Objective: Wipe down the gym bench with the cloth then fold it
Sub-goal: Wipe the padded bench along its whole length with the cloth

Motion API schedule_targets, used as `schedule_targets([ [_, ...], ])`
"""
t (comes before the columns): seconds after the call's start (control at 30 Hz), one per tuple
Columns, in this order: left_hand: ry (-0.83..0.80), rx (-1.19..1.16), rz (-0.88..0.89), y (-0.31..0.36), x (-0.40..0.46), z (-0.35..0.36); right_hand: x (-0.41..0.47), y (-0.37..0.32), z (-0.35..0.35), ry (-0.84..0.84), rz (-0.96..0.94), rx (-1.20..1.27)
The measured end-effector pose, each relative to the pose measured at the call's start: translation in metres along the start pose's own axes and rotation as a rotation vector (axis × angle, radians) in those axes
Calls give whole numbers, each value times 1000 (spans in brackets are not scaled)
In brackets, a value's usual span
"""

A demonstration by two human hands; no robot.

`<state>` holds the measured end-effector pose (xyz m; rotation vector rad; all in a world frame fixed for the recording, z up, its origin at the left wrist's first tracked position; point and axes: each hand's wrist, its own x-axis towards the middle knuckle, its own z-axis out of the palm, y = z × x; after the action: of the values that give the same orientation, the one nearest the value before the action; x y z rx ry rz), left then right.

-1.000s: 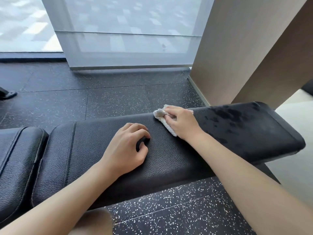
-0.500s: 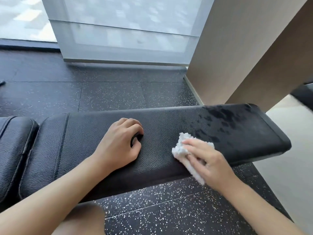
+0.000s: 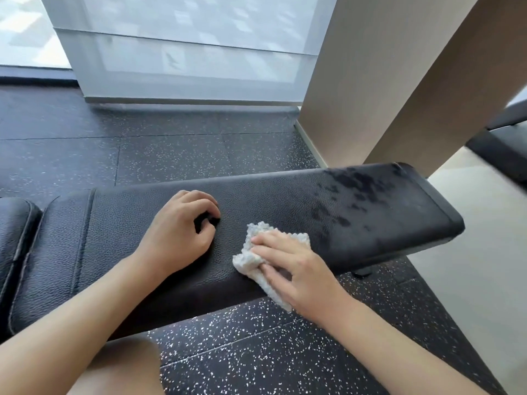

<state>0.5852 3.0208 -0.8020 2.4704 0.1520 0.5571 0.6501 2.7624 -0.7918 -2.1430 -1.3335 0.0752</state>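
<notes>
Gym bench first: your worktop [image 3: 159, 223] is a long black pad of grained leather that runs from the left edge of the view out to a rounded end on the right, above the dark rubber floor [image 3: 256, 352] flecked with white. A second black pad [image 3: 14, 232] sits just beside it at the far left, with a narrow gap between the two. Toward the right end the worktop carries a patch of dark wet blotches [image 3: 350, 192], spread from the far edge down toward the middle. Behind it a frosted glass panel [image 3: 185, 47] meets the floor, and a beige wall panel [image 3: 379, 81] rises at the right.

Your left hand [image 3: 176, 232] rests on top of the worktop near its middle, fingers curled under with nothing in them. Your right hand [image 3: 293, 269] lies at the near edge of the worktop, fingers laid fairly straight across the cloth [image 3: 248, 259] and pressing it onto the leather. The cloth is white and crumpled, bunched under your palm; part of it sticks out past your fingertips and a strip hangs over the near edge, below your hand. Your two hands are near each other but apart
</notes>
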Motion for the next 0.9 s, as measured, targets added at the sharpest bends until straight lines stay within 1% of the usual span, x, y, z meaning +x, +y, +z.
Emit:
schedule_targets([
  [0.1, -13, 43, 34, 0, -1, 1, -22, 31, -24, 79, 97, -17],
  [0.2, -16, 87, 53, 0, -1, 3, -26, 65, -50, 234, 294, -38],
  [0.27, -8, 97, 56, 0, 0, 4, -23, 72, -54, 334, 358, -72],
  [0.33, 1, 101, 64, 1, 0, 4, -20, 59, -41, 375, 333, -119],
  [0.37, 0, 101, 67, 3, 0, 4, -21, 47, -30, 364, 292, -129],
  [0.47, -27, 125, 70, 10, -1, 2, -28, 10, 4, 264, 138, -86],
  [0.53, -61, 159, 84, 15, 1, 2, -32, 4, 13, 223, 65, -54],
  [0.6, -97, 141, 85, 23, 4, 5, -35, 15, 5, 207, 50, -39],
  [0.67, -138, 118, 122, 38, 10, 12, -39, 36, -10, 235, 98, -42],
  [0.77, -206, 99, 227, 63, 21, 26, -47, 78, -42, 409, 277, -48],
  [0.83, -223, 96, 252, 74, 31, 35, -50, 96, -57, 490, 376, -73],
  [0.9, -236, 110, 245, 79, 41, 46, -46, 98, -59, 530, 394, -97],
])
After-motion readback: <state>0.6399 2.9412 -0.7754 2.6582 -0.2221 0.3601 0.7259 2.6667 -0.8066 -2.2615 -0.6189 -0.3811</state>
